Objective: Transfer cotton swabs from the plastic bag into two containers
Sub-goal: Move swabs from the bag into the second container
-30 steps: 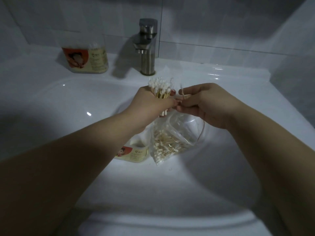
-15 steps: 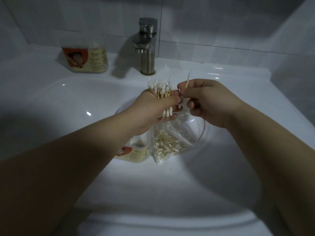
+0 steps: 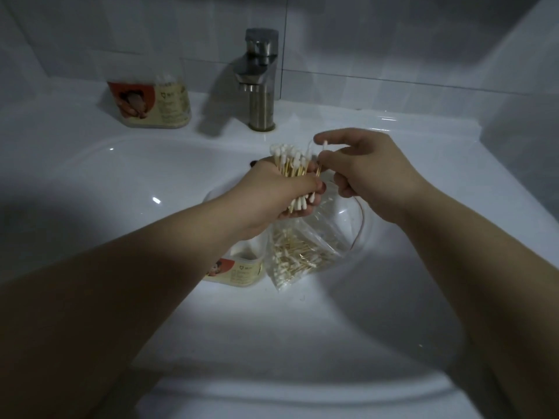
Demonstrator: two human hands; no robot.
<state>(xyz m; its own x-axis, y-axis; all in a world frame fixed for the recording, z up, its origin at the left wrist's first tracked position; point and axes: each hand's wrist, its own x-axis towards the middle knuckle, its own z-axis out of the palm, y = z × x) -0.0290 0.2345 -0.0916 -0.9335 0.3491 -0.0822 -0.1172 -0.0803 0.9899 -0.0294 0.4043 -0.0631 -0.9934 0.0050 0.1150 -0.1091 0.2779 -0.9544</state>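
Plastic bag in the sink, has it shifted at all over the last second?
No. The plastic bag lies in the same spot as before, below the tap and right beside the container.

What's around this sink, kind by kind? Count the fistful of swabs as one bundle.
Containers: 2
Plastic bag: 1
Faucet: 1
Swab bundle, gripped by left hand: 1
Single swab, pinched by right hand: 1
Total: 6
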